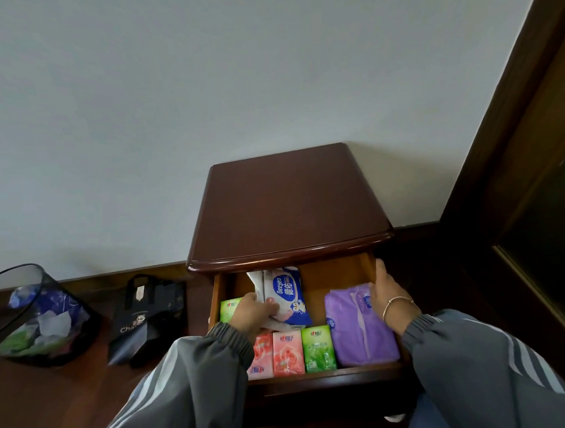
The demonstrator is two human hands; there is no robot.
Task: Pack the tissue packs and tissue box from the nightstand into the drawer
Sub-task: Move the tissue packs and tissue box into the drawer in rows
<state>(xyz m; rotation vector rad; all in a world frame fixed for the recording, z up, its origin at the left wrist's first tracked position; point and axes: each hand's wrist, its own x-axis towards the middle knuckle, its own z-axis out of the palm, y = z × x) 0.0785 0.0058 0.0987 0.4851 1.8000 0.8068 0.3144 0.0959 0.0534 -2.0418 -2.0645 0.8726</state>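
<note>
Room: pale grey wall, dark wood floor, dark wood skirting. Dark wooden frame (529, 160) runs up the right side.

Nightstand (287, 207): reddish-brown, set against the wall, top bare. Its top drawer (328, 376) is pulled out toward the person.

Floor, left of the nightstand: black paper bag (147, 317) near it; farther left a black mesh wastebasket (32, 318) with crumpled wrappers inside.

Drawer contents: row of small packs along the front, two pink packs (287, 353) side by side, then a green pack (318, 348) touching them. Another green pack (230, 309) sits at the left side, partly hidden. Large purple pack (359, 336) fills the right side.

Left hand (254, 314): fingers curled round the near end of a white-and-blue wipes pack (290, 295), which lies tilted in the drawer's middle, its far end under the nightstand top.

Right hand (389, 293): bracelet at the wrist, resting on the purple pack's far right corner, against the drawer's right wall. Cannot tell whether it grips the pack or only touches it.

Both arms in grey striped sleeves (472, 367).
</note>
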